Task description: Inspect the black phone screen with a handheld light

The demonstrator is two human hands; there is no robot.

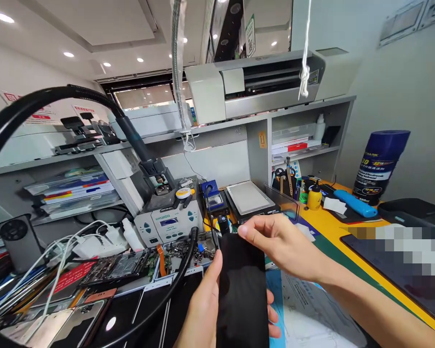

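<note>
A black, flat phone-shaped slab (242,290) stands upright near the bottom centre, its dark face toward me. My left hand (203,304) is wrapped round it from behind, thumb along the left edge and fingertips showing past the right edge. At the slab's top edge, my right hand (271,239) has its thumb and index finger pressed together; whether something thin is between them is too small to tell. Behind the slab lie a tray of small parts (181,251) and a grey soldering station (170,220).
Several phones and a circuit board (119,268) lie at left, crossed by a black hose (188,263). A heating plate (250,197) sits behind. At right are a yellow bottle (314,197), a blue tool (355,203), a spray can (380,166) and a large dark screen (391,270).
</note>
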